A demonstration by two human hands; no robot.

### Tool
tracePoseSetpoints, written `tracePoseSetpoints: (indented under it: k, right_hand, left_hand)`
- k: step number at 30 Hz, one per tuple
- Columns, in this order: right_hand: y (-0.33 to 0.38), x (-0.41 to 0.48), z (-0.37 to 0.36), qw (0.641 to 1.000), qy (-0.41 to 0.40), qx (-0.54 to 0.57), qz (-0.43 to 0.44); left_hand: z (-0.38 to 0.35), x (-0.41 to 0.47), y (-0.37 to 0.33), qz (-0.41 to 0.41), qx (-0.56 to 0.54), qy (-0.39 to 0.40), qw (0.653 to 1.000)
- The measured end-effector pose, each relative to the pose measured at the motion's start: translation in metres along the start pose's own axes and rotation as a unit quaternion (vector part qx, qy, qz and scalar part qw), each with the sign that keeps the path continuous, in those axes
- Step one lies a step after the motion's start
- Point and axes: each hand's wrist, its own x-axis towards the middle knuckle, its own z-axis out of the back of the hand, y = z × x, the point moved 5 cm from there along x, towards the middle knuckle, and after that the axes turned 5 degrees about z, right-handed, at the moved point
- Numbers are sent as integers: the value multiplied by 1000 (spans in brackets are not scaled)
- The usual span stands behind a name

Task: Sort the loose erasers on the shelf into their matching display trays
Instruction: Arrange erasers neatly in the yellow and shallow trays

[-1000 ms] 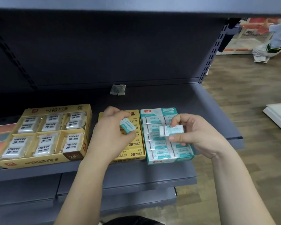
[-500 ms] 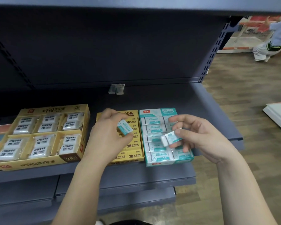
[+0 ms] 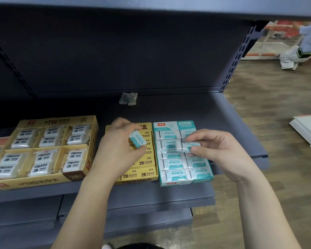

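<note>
Right now we have three display trays side by side along the front of the dark shelf (image 3: pixel 196 112). The big yellow tray (image 3: pixel 34 182) on the left is split into six compartments, each holding wrapped white erasers (image 3: pixel 43 162) marked 2B. The small yellow tray (image 3: pixel 145 126) in the middle holds yellow-sleeved erasers (image 3: pixel 145 163) laid flat in rows, partly hidden behind our left hand (image 3: pixel 118 150). The teal tray (image 3: pixel 172 125) on the right, just beside the small yellow one, holds teal-sleeved erasers (image 3: pixel 172 166) in two columns.

Our left hand pinches a teal eraser (image 3: pixel 137 141) between thumb and fingertips, holding it tilted above the small yellow tray. It is a small white block in a teal sleeve with pale print. Our right hand (image 3: pixel 221 151) grips a second teal eraser (image 3: pixel 187 146) of the same kind over the upper half of the teal tray, lying roughly level, its white end pointing left. Whether it touches the erasers beneath, we cannot tell. A small heap of loose erasers (image 3: pixel 128 101) lies at the back of the shelf, well apart from the trays.
</note>
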Motion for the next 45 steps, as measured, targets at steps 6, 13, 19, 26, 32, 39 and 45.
tracePoseSetpoints:
  k: [6,13,19,26,32,39,45]
  right_hand:
    - [2,3,3,999,-13,-24,18]
    - [-6,4,-9,992,40,-117,-13]
    - [-11,7,-14,960,43,-274,-24]
    - [-11,8,-13,959,32,-283,2]
    - [-8,7,-20,952,28,-304,19]
    - [-10,12,-26,938,31,-344,32]
    - [-11,16,-28,937,30,-347,40]
  left_hand:
    - [-1,1,0,-5,-2,-3,1000]
    - [-1,-1,4,-3,-5,-3,1000]
    - [3,-3,7,6,-3,-15,1000]
    - [2,-5,8,8,-7,-13,1000]
    - [1,-5,7,9,-14,-16,1000]
    - [1,-7,2,3,-56,-24,998]
    - [5,-8,-3,3,-115,-38,993]
